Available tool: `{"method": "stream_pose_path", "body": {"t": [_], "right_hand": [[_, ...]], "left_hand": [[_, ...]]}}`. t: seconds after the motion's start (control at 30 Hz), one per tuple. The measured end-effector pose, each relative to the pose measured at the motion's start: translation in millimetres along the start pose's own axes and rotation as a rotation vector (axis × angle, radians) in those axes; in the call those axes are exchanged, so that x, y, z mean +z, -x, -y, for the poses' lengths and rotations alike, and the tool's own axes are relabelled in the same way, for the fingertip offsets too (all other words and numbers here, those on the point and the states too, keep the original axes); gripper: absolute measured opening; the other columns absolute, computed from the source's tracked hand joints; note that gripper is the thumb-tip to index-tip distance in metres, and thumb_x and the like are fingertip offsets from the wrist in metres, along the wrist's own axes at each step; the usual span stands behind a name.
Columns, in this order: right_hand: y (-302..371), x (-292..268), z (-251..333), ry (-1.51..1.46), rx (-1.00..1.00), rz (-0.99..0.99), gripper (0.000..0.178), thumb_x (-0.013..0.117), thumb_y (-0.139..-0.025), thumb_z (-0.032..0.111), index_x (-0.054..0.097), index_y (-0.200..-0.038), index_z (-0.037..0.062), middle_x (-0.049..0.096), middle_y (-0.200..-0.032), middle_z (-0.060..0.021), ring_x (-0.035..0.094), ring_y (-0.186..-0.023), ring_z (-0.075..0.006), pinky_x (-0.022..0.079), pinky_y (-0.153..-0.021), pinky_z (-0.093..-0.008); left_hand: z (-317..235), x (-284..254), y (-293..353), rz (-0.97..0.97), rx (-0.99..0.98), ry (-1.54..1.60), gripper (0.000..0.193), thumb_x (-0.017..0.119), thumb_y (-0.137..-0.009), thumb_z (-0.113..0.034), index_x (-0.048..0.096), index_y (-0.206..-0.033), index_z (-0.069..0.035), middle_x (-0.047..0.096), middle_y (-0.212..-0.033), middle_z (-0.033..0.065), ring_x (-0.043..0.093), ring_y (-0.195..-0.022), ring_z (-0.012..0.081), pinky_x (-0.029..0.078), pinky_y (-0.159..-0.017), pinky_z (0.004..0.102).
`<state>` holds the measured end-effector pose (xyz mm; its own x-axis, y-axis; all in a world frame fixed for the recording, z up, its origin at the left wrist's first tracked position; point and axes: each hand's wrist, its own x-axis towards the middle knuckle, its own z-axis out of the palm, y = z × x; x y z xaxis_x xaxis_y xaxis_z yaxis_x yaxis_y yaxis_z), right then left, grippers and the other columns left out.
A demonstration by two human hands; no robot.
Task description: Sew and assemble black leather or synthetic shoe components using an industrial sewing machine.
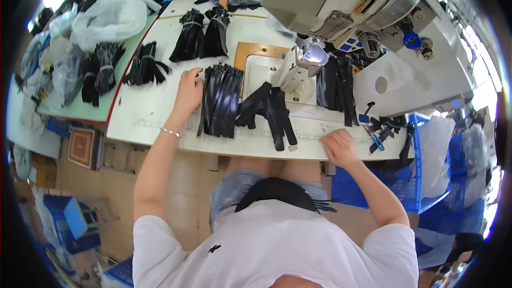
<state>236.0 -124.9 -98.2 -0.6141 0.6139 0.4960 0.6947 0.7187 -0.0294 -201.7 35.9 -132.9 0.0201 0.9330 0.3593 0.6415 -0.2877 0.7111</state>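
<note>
Black strips lie in a flat bundle near the table's front edge, left of its middle; your left hand is at their left side, though I cannot tell whether its bent fingers grip any. Your right hand rests on the front edge, loosely curled, with nothing seen in it. Between them, loose strips lie crossed before the sewing machine, whose head overhangs the right half and hides part of the back. Two tied bundles sit toward the back edge, a smaller bundle by the left edge, and a blue tool near the front right corner. Your white table adjoins a green-topped table heaped with plastic bags; a blue crate stands below the right corner on tan flooring.
</note>
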Motion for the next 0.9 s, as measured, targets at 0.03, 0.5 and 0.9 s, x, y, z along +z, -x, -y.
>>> {"method": "stream_pose_path", "body": {"t": [0.03, 0.5, 0.9], "right_hand": [[2, -1, 0, 0.005, 0.031, -0.020, 0.023, 0.063, -0.064, 0.005, 0.063, -0.087, 0.0061, 0.058, -0.082, -0.0075, 0.056, -0.077, -0.0266, 0.047, -0.069, -0.0375], [5, -10, 10, 0.224, 0.167, 0.045, 0.024, 0.061, -0.066, 0.010, 0.062, -0.090, 0.0071, 0.058, -0.086, -0.0057, 0.055, -0.084, -0.0239, 0.045, -0.080, -0.0360], [-45, 16, 56, -0.037, 0.371, -0.016, 0.045, 0.067, -0.075, 0.019, 0.057, -0.118, 0.0124, 0.054, -0.121, -0.0084, 0.049, -0.113, -0.0277, 0.037, -0.096, -0.0443]], "left_hand": [[-18, -3, -1, -0.092, 0.148, -0.202, 0.035, 0.058, -0.081, -0.007, 0.056, -0.116, -0.005, 0.055, -0.107, 0.0183, 0.056, -0.093, 0.0342, 0.045, -0.082, 0.0408], [-130, 31, 56, 0.259, 0.715, -0.489, 0.022, 0.065, -0.077, -0.018, 0.059, -0.089, -0.002, 0.063, -0.094, 0.0126, 0.052, -0.107, 0.0296, 0.033, -0.100, 0.0433], [-174, 5, 9, 0.251, 0.294, -0.045, 0.015, 0.063, -0.083, -0.014, 0.063, -0.090, -0.001, 0.064, -0.086, 0.0194, 0.061, -0.082, 0.0375, 0.048, -0.072, 0.0417]]}}
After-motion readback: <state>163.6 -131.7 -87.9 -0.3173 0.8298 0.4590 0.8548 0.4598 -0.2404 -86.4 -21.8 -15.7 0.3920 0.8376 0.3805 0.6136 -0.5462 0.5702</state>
